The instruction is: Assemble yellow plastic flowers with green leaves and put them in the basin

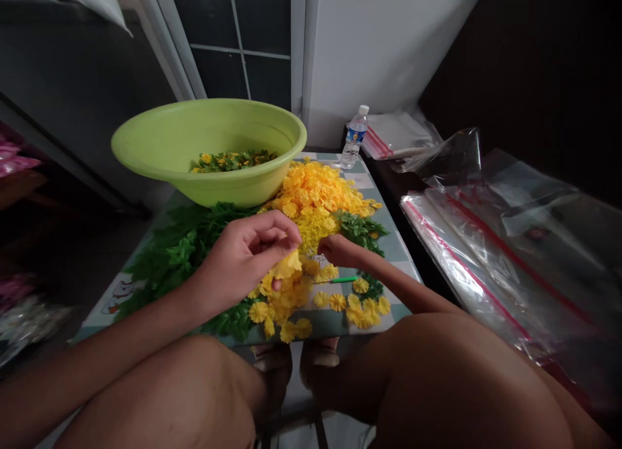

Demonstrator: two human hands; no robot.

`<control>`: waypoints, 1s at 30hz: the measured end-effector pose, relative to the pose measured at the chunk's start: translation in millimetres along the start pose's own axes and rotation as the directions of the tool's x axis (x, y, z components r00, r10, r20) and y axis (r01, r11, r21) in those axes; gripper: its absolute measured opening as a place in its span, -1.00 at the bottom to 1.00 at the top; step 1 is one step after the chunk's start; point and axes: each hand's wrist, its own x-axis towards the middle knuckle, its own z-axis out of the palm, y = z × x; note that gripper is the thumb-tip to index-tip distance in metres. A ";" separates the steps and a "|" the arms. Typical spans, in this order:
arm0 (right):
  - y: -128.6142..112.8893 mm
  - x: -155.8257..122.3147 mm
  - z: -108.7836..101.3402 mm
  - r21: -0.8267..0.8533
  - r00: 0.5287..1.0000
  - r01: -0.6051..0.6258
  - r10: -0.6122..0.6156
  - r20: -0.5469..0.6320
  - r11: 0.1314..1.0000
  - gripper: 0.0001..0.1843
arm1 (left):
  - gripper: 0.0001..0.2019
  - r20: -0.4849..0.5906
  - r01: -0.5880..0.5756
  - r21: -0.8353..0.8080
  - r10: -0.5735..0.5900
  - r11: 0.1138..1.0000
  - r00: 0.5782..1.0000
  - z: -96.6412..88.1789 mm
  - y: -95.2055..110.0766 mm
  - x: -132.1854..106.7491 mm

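Note:
My left hand (pixel 255 251) is closed, thumb against fingers, around yellow artificial flower petals (pixel 287 265) above the table. Opposite it, my right hand (pixel 339 249) has its fingers curled in by the small yellow flower centres (pixel 315 227); whether it pinches something is hidden. Just below that hand lies a thin tool with a green handle (pixel 345 280). Loose yellow petals (pixel 364 311) are scattered near the front edge. Behind both hands rises a heap of orange-yellow petals (pixel 318 186). Green artificial leaves (pixel 194 238) spread on the left, and a smaller leafy pile (pixel 362 227) sits at right.
A large lime-green basin (pixel 160 138) with finished-looking yellow and green flowers inside stands at the back left of the checked table (pixel 405 274). A water bottle (pixel 356 138) stands at the far right corner. Clear plastic bags (pixel 466 241) lie on a dark surface at right.

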 end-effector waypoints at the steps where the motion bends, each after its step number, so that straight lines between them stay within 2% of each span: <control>1: -2.2 -1.8 -11.2 0.065 0.999 0.006 -0.008 0.034 0.998 -0.77 | -0.92 -0.008 0.008 0.002 -0.008 1.000 1.000 -0.3 -1.3 -0.6; 3: -9.0 -8.4 -36.6 0.180 0.997 0.028 -0.041 0.067 0.983 -0.74 | -0.94 -0.028 0.024 0.031 -0.023 0.999 0.999 -0.3 -3.8 -1.6; 6: -23.6 -27.0 -76.7 0.315 0.996 0.077 -0.087 0.019 0.946 -0.79 | -0.95 -0.027 0.021 0.064 -0.019 0.998 0.999 1.7 -5.5 -2.1; 8: -34.6 -45.0 -100.9 0.512 0.992 0.115 -0.068 -0.110 0.851 -0.85 | -0.94 -0.006 0.000 0.053 0.000 0.999 1.000 4.5 -4.8 -2.1; 10: -46.2 -66.7 -120.3 0.571 0.975 0.167 -0.049 -0.216 0.803 -0.87 | -0.93 0.013 -0.030 0.037 0.030 0.999 0.999 8.2 -3.3 -2.0; 12: -58.3 -89.6 -132.4 0.589 0.948 0.257 -0.081 -0.309 0.766 -0.89 | -0.91 0.023 -0.070 0.038 0.069 0.997 0.997 12.1 -1.4 -2.1; 14: -70.3 -110.5 -136.4 0.584 0.919 0.315 -0.089 -0.383 0.748 -0.90 | -0.88 0.030 -0.117 0.054 0.116 0.992 0.993 15.7 1.1 -2.3; 19: -90.4 -139.0 -125.1 0.594 0.905 0.327 -0.062 -0.421 0.735 -0.90 | -0.85 0.039 -0.243 0.195 0.240 0.950 0.970 24.7 12.2 -1.9; 26: -83.7 -137.7 -118.3 0.634 0.879 0.350 -0.009 -0.476 0.690 -0.94 | -0.85 0.015 -0.378 0.406 0.408 0.832 0.913 36.8 22.0 4.0; 28: -80.5 -136.7 -118.8 0.667 0.881 0.373 -0.021 -0.472 0.645 -0.89 | -0.84 0.038 -0.415 0.437 0.444 0.798 0.895 39.0 21.6 5.9; 30: -78.0 -136.5 -118.9 0.734 0.901 0.381 -0.048 -0.431 0.563 -0.86 | -0.84 0.066 -0.450 0.457 0.475 0.768 0.878 40.7 22.0 7.6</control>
